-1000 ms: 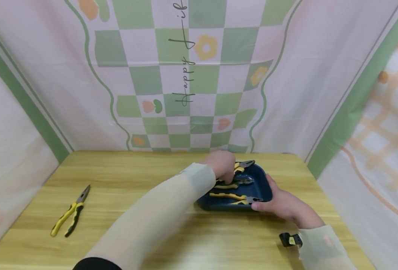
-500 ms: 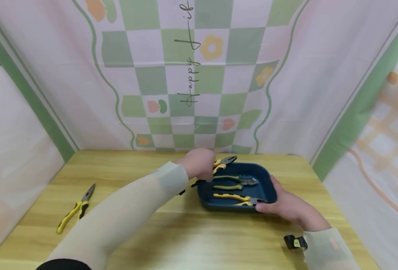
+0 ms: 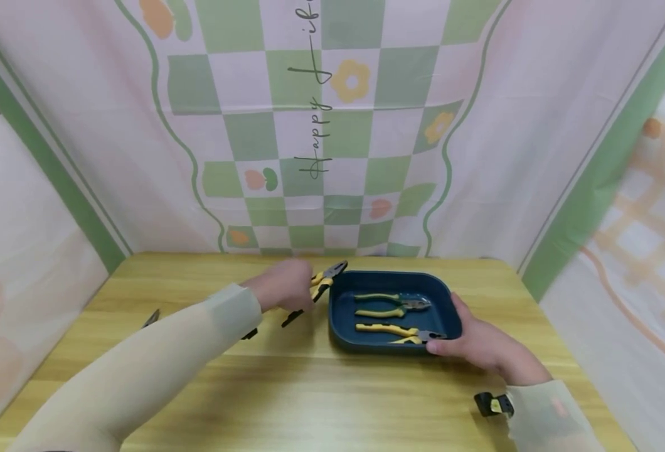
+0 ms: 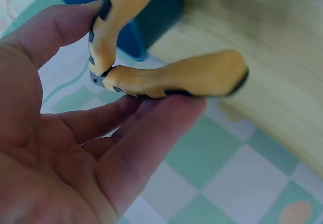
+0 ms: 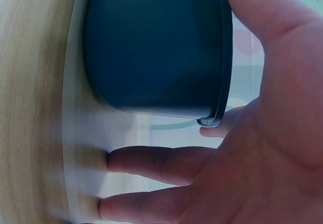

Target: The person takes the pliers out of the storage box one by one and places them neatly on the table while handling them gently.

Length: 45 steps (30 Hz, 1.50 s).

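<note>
One dark pliers tip pokes out at the left of the wooden table; we find the rest hidden behind the left sleeve. Further right, we see the left hand gripping yellow-and-black pliers by the handles, thumb on one and fingers on the other, the handles spread apart. Their metal nose points right and far, close by the far left corner of the blue tray; we cannot tell whether they touch. Past the table's far edge we see a checked curtain. Inside the tray, we see green-handled pliers lying on the far side and a second yellow pair on the near side, both noses to the right. At the tray's right end, we see the right hand holding it, thumb over the near right corner, two straighter fingers reaching toward the table. Nearer us, a small black piece sits beside the right sleeve.
</note>
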Each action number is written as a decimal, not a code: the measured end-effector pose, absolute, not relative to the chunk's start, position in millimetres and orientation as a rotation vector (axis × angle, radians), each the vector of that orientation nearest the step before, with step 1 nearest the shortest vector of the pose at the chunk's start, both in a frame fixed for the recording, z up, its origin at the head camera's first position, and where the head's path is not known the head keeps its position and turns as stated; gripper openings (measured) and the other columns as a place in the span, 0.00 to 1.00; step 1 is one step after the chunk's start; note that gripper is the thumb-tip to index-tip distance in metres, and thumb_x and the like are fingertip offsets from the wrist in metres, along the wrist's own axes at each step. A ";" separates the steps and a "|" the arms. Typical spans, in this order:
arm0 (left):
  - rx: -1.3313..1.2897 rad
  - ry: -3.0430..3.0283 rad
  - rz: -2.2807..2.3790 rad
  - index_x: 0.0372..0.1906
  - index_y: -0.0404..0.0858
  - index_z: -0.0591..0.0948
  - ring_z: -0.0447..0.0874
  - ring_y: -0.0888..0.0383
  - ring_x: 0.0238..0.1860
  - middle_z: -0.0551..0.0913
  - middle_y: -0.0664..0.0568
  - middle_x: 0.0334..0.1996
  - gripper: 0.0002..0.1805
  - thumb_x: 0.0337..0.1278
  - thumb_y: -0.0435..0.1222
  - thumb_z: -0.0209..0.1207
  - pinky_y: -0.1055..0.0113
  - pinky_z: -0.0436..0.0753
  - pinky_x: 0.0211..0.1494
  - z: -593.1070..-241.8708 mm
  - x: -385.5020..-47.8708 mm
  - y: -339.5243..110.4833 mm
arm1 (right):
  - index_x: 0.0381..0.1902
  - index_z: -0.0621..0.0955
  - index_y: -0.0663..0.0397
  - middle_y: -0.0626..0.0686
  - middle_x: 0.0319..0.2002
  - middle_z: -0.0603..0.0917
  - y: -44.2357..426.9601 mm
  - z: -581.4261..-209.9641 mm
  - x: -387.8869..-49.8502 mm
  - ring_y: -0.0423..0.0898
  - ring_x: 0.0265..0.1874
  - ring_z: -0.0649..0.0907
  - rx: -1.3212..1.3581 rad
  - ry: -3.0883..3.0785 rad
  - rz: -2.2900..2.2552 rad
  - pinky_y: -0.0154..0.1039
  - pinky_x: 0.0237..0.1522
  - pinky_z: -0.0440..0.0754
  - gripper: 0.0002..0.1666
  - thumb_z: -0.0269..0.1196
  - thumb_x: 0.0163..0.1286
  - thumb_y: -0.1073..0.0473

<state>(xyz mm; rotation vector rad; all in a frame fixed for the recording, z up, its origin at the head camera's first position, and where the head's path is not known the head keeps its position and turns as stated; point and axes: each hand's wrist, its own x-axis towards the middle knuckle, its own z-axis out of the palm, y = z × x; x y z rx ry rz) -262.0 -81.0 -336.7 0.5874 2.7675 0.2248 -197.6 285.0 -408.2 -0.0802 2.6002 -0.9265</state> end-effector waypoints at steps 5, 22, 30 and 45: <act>0.502 2.760 0.228 0.17 0.43 0.72 0.63 0.59 0.18 0.67 0.55 0.18 0.20 0.52 0.43 0.70 0.63 0.68 0.26 -348.1 -257.8 -105.3 | 0.77 0.28 0.59 0.83 0.67 0.56 283.9 -407.6 -198.3 0.76 0.62 0.67 -0.086 2.608 -0.906 0.68 0.57 0.68 0.78 0.70 0.58 0.33; 0.298 2.716 0.320 0.18 0.41 0.74 0.67 0.60 0.15 0.72 0.54 0.15 0.20 0.56 0.44 0.69 0.64 0.74 0.24 -380.6 -237.9 -164.1 | 0.76 0.26 0.60 0.83 0.68 0.55 287.1 -411.0 -197.6 0.77 0.62 0.66 -0.131 2.617 -0.912 0.68 0.57 0.68 0.79 0.70 0.59 0.34; 0.229 2.716 0.382 0.20 0.40 0.74 0.67 0.60 0.15 0.71 0.54 0.15 0.20 0.54 0.44 0.70 0.65 0.73 0.22 -395.0 -224.8 -186.9 | 0.76 0.26 0.59 0.83 0.67 0.56 287.5 -411.8 -198.2 0.77 0.61 0.67 -0.109 2.614 -0.917 0.68 0.57 0.68 0.79 0.70 0.59 0.33; 0.100 2.694 0.384 0.26 0.36 0.74 0.75 0.58 0.16 0.77 0.47 0.21 0.18 0.52 0.42 0.71 0.66 0.76 0.21 -406.9 -199.5 -221.7 | 0.76 0.26 0.58 0.83 0.67 0.55 286.5 -409.6 -197.4 0.77 0.62 0.66 -0.107 2.608 -0.917 0.68 0.58 0.66 0.78 0.70 0.59 0.34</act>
